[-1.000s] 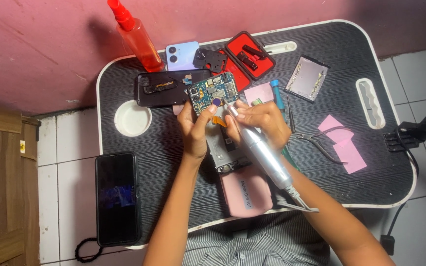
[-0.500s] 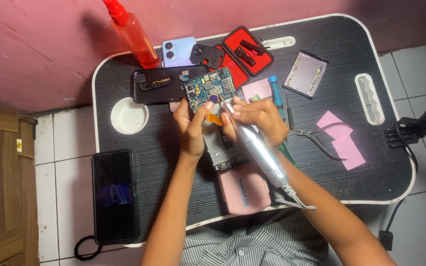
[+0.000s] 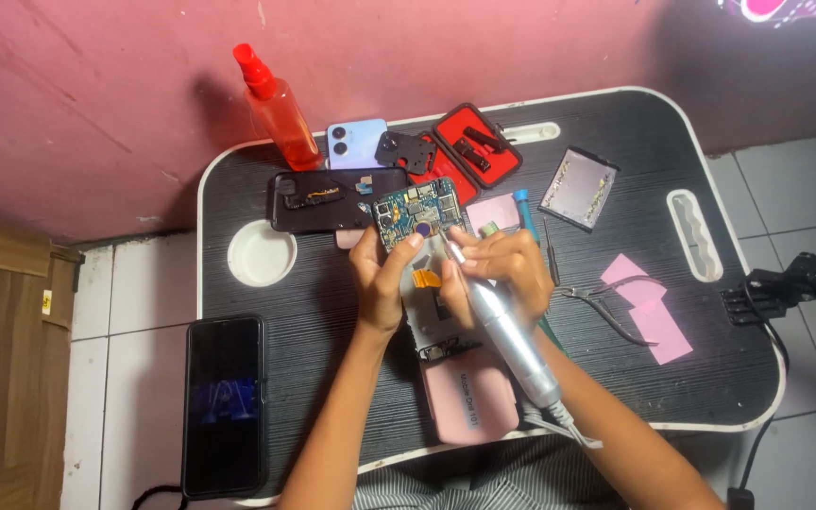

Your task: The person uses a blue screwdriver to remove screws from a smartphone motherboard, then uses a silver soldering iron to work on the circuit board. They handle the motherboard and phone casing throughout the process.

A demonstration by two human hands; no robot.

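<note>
A black lap table [image 3: 616, 378] with a white rim fills most of the view, its near edge cut off by the person's forearms and striped clothing at six o'clock. At its eight o'clock corner lies a dark phone [image 3: 224, 406], screen up, the picture on it too dim to read. A red spray bottle [image 3: 278, 111] leans at eleven o'clock, off the table's far edge against the pink wall. Near the centre, a pink phone case [image 3: 469, 406] lies partly under the arms, and the grey phone frame above it is mostly hidden by both hands. At twelve o'clock sit a black back cover [image 3: 332, 200], a pale blue phone [image 3: 356, 144] half covered by a black plate, and an open red tool case [image 3: 479, 151]. At two o'clock rests a small square tray [image 3: 578, 187]; its contents are too small to make out. Pink paper squares [image 3: 654, 316] and thin pliers [image 3: 606, 307] lie at three o'clock. The left hand [image 3: 380, 279] pinches a circuit board [image 3: 417, 212], thumb on its face, holding it tilted just past the table's middle toward twelve o'clock. The right hand [image 3: 502, 274] is closed like a pen grip round a silver rotary tool [image 3: 507, 335], whose tip touches the board's right edge; its cord runs out of sight at six o'clock.
</note>
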